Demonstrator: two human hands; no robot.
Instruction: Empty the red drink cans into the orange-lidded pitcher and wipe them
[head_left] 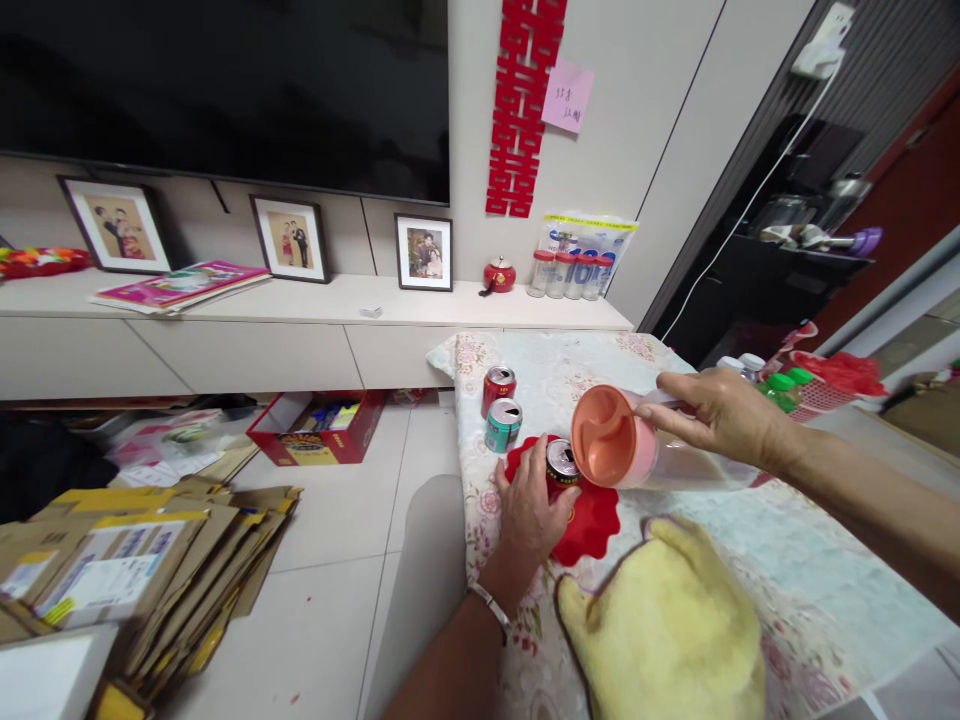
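Observation:
My left hand (531, 508) is wrapped round a dark-topped drink can (562, 462) that stands upright with its tab opening facing up. Beneath the can lies a red scalloped plate (589, 532). My right hand (712, 412) grips the handle of a clear pitcher with an orange lid (606, 436). The pitcher is tipped nearly on its side, its lid close beside the can's top. I cannot make out any liquid leaving it. Behind the plate stand an opened teal can (503, 427) and an opened red can (498, 390).
A yellow plush item (671, 620) lies on the flowered tablecloth (810, 540) at the near side. Bottles with green caps (787, 385) and a pink basket (832, 395) are at the right. Flattened cardboard (150, 560) and a red box (319, 430) occupy the floor at left.

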